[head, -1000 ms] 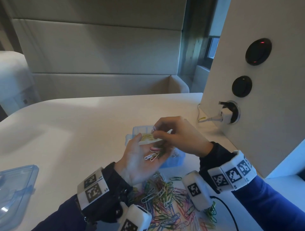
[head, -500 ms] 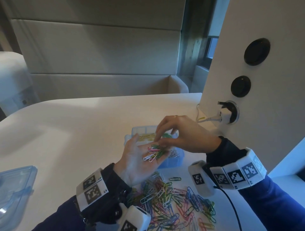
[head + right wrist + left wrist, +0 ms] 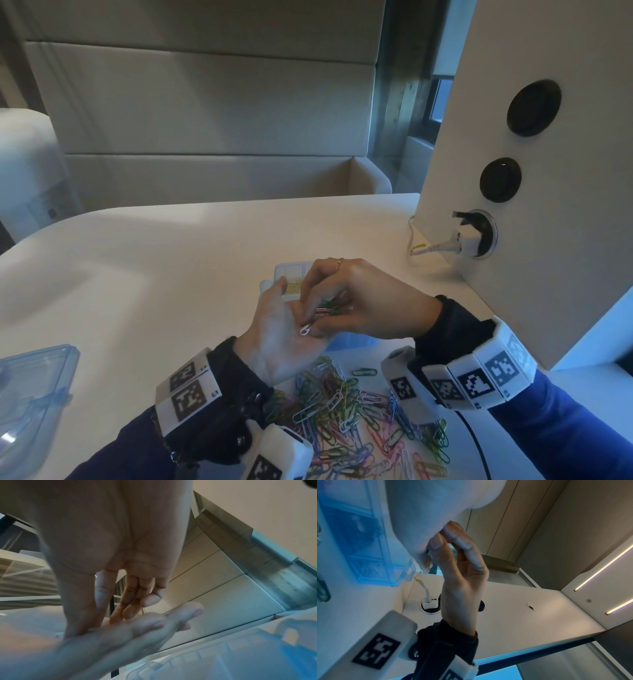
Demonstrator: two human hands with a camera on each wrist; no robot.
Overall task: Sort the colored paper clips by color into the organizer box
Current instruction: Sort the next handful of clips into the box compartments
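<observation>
Pinching a white clip [image 3: 306, 329] between right hand [image 3: 363, 301] thumb and forefinger, off a small bunch of clips [image 3: 327, 308] cupped in the upturned, flat left hand [image 3: 284, 329]. Probably light, springy, slick wire, prone to tangling; best taken by one loop. Held over the box [image 3: 291, 284], above the pile [image 3: 359, 421].

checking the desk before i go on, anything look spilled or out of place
One green paper clip lies alone on the table, apart from the loose pile. The box lid sits far left, away from the box. Nothing looks damaged.
</observation>
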